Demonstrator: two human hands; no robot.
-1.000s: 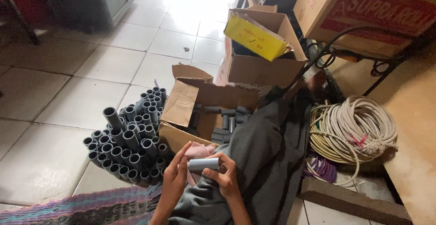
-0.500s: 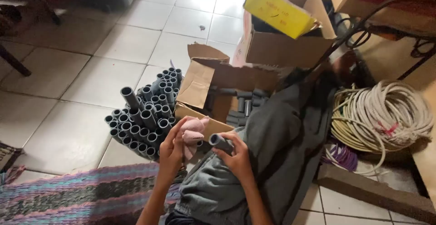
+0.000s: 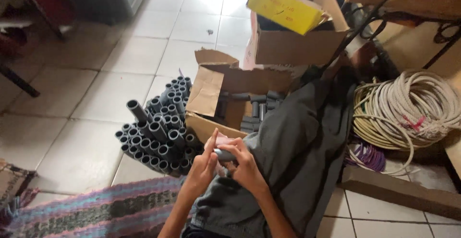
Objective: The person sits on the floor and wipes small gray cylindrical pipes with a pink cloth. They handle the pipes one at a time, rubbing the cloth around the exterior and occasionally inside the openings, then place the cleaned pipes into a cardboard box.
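Single view, worn on the head, looking steeply down and forward over the lap. Close to the left hand (image 3: 201,168) and right hand (image 3: 247,168) at lower centre. Farther off: stack of grey pipes (image 3: 156,132) and open cardboard box (image 3: 225,98) mid-frame, tiled floor (image 3: 96,89) reaching to the top edge, coiled rope (image 3: 408,108) at right. Tilted slightly.

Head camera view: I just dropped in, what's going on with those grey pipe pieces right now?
A seated person holds one short grey pipe piece over their lap with both hands, the left hand and right hand closed around it along with a bit of pink cloth. Just beyond, a pile of grey pipe pieces lies on the tiled floor beside an open cardboard box with more pieces inside. A coil of pale cable sits to the right.
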